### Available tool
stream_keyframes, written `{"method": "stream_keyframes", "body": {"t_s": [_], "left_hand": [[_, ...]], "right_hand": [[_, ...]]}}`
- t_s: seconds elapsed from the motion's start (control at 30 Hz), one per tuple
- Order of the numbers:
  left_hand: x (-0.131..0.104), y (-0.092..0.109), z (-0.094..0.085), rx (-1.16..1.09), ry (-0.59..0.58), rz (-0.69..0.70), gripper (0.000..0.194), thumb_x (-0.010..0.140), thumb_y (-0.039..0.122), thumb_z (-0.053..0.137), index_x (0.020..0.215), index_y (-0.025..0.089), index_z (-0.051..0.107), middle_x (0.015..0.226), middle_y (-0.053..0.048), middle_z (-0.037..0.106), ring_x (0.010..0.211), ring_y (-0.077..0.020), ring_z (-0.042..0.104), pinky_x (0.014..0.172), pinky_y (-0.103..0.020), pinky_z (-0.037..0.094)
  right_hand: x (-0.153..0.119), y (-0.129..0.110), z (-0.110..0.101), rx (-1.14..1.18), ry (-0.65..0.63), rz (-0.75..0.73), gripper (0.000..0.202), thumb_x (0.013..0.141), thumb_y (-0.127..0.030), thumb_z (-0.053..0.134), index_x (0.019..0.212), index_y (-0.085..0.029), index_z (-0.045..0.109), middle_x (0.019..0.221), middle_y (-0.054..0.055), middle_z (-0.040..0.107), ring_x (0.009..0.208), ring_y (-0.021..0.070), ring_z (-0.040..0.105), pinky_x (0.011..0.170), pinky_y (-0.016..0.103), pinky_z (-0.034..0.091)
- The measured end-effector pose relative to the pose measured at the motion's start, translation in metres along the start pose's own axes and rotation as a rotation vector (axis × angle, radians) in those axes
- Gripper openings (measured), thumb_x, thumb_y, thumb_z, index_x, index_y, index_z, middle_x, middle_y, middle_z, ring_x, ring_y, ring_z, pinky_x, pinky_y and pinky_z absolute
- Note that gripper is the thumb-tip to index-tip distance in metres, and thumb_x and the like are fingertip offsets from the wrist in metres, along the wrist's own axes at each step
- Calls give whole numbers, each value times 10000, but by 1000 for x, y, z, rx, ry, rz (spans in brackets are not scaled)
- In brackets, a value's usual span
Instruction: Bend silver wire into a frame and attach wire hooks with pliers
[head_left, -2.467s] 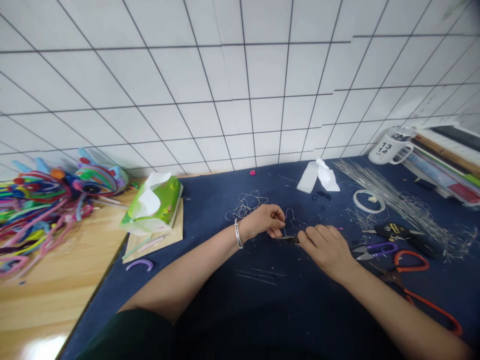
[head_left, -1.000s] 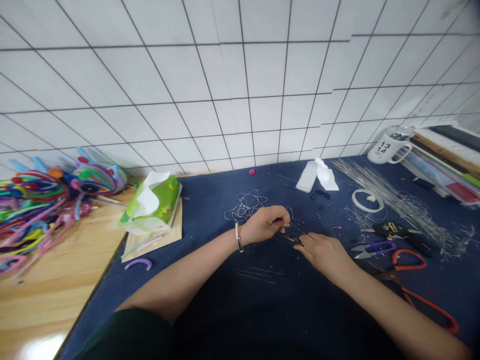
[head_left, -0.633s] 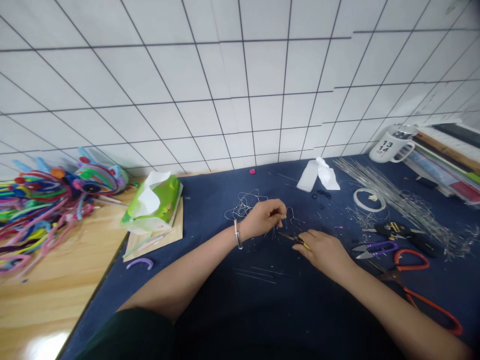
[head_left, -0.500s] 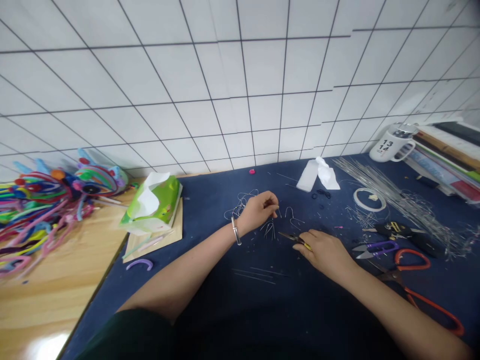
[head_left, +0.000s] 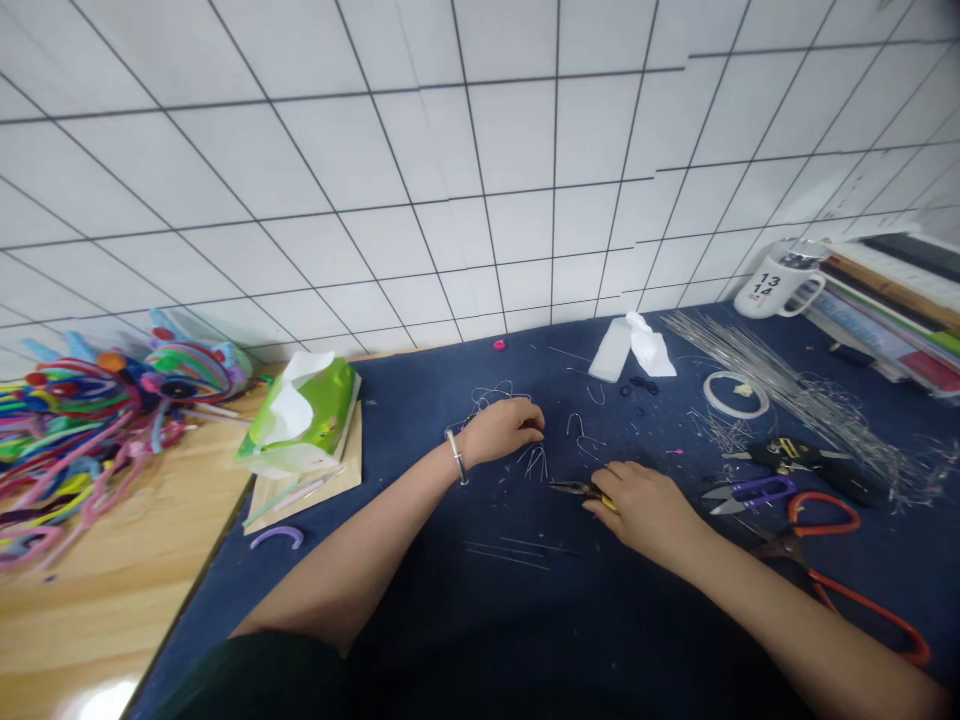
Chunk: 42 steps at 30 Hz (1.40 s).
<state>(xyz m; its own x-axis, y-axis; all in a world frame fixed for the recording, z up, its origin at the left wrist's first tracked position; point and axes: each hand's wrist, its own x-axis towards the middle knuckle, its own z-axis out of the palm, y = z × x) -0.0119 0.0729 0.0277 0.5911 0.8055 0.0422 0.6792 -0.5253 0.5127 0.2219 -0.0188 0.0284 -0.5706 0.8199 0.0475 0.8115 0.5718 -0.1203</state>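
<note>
My right hand (head_left: pixel 646 505) grips pliers (head_left: pixel 577 488) with yellow on the handle, their dark jaws pointing left just above the blue mat. Curled fingers close my left hand (head_left: pixel 504 430), its tips at the upper edge of a small bunch of bent wires (head_left: pixel 535 462). Whether a wire is between those fingers is hidden. Loose U-shaped wires (head_left: pixel 576 428) lie to the right of this hand, and a tangle of thin wire (head_left: pixel 491 392) is partly behind it. Several straight wires (head_left: pixel 506 553) rest on the mat nearer my body.
Rightward lie a wire bundle (head_left: pixel 750 355), a white ring-shaped coil (head_left: pixel 736 412), purple snips (head_left: pixel 757 492) and red-handled scissors (head_left: pixel 825 512). A white mug (head_left: pixel 772 290) stands by the tiled wall. To the left are a green tissue pack (head_left: pixel 322 405) and colourful fuzzy crafts (head_left: pixel 82 390).
My left hand has moved left and down, towards the bent wires. Another U-shaped wire now lies on the mat to its upper right. The pliers' jaws have swung lower and more level.
</note>
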Motion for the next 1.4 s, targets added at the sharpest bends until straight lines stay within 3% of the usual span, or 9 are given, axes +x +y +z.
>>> {"method": "stream_keyframes", "body": {"t_s": [0.1, 0.3, 0.43, 0.57, 0.77, 0.93, 1.23, 1.4], "left_hand": [[-3, 2, -1, 69, -108, 4, 153, 726, 288, 562, 833, 188, 606, 813, -27, 575, 707, -146, 531, 612, -228, 392], [-5, 11, 7, 207, -159, -4, 97, 747, 221, 507, 781, 189, 592, 823, -38, 585, 756, -172, 544, 644, -247, 389], [-7, 12, 5, 252, -160, 7, 117, 763, 222, 471, 802, 182, 574, 847, -61, 594, 771, -198, 556, 613, -258, 388], [-7, 9, -2, 182, -196, -22, 119, 778, 236, 450, 823, 177, 543, 775, -55, 614, 662, -173, 562, 554, -237, 371], [-5, 2, -4, -4, -193, -43, 111, 737, 224, 503, 828, 205, 565, 665, -8, 615, 604, -144, 561, 504, -204, 343], [-4, -1, -10, -159, -153, -23, 100, 668, 239, 605, 764, 215, 617, 606, 11, 615, 582, -138, 575, 494, -197, 351], [-6, -3, -16, -395, -213, -9, 175, 670, 262, 615, 833, 200, 626, 633, 8, 632, 507, -117, 583, 479, -195, 397], [-7, -1, -19, -476, -223, -12, 173, 640, 254, 646, 796, 179, 632, 642, -3, 633, 505, -104, 578, 472, -183, 406]], "right_hand": [[0, 0, 0, 6, 2, -5, 169, 807, -349, 471, 827, -192, 532, 753, 35, 534, 753, 173, 512, 657, 290, 383], [0, 3, -4, 29, 26, -27, 178, 804, -359, 476, 841, -202, 549, 744, 26, 544, 748, 158, 517, 645, 266, 374], [3, 22, -16, -33, 106, 116, 244, 840, -402, 401, 882, -219, 557, 772, 29, 552, 743, 151, 518, 588, 240, 353], [18, 52, -25, -258, 201, 280, 284, 844, -413, 380, 906, -209, 568, 759, 53, 550, 752, 180, 515, 557, 253, 313], [57, 74, -20, -458, 139, 299, 306, 831, -413, 410, 827, -174, 601, 744, 98, 557, 751, 205, 510, 616, 290, 304], [67, 71, -19, -528, 163, 227, 253, 819, -346, 450, 800, -150, 608, 770, 123, 566, 771, 221, 501, 651, 317, 298], [36, 41, -27, -502, 144, 123, 237, 831, -334, 430, 775, -175, 596, 737, 86, 547, 747, 202, 472, 659, 312, 280], [24, 34, -32, -482, 153, 157, 254, 843, -345, 404, 821, -184, 599, 732, 78, 539, 743, 196, 466, 661, 305, 284]]}}
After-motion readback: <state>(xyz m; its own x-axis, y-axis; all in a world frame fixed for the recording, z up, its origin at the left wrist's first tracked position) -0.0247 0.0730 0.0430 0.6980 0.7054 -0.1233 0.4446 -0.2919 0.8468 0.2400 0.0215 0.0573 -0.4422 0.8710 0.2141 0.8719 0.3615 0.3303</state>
